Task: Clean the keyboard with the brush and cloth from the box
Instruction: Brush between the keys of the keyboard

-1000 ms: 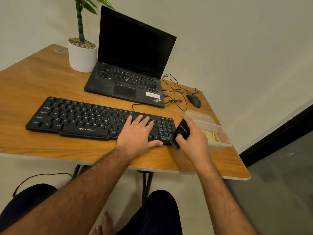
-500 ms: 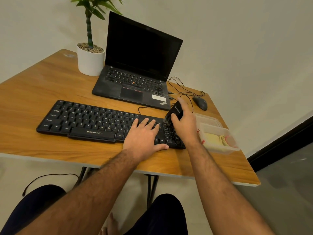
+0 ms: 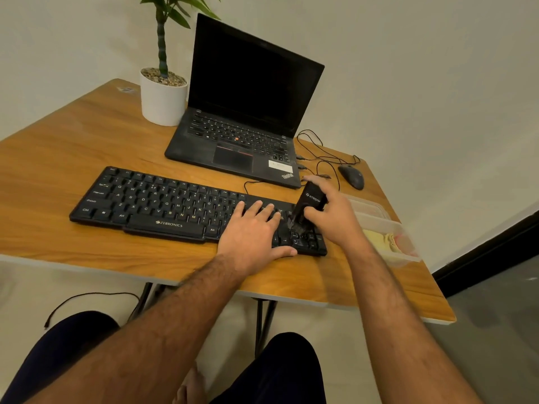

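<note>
The keyboard [image 3: 163, 204] lay under the left hand [image 3: 253, 228], whose flat fingers steadied it. Brushing was in hand: the right hand [image 3: 335, 217] gripped the brush [image 3: 306, 208], bristles on the keys between both hands. Next, probably, sweeping leftward. The cloth [image 3: 379, 240] waited in the box [image 3: 408, 255], just right.

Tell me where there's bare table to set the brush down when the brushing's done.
Bare wood lies left of the keyboard, out to the table edge and back to the plant pot, plus the front strip near the left hand. The right is crowded: right hand with brush, box, mouse, cables.
</note>
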